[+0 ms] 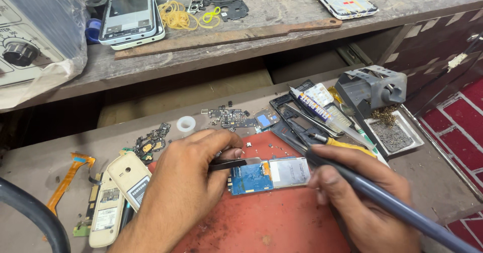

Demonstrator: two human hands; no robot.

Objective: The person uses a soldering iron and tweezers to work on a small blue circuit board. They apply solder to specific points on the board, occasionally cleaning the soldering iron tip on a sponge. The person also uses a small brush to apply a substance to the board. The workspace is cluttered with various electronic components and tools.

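A blue phone circuit board [254,177] with a silver shielded screen part [291,171] lies on a red work mat [261,223]. My left hand [181,187] pinches dark tweezers [236,163] whose tips rest on the board's top edge. My right hand [365,202] grips a grey-blue soldering iron [392,202] like a pen, its tip near the board's right end.
Cream phone shells [123,192] lie left of the mat, with an orange flex cable [68,180] and small boards [151,142]. A soldering stand with tray [377,92], black phone frames [297,117] and a yellow screwdriver [347,145] sit right. The upper shelf holds phones [130,14] and rubber bands [176,16].
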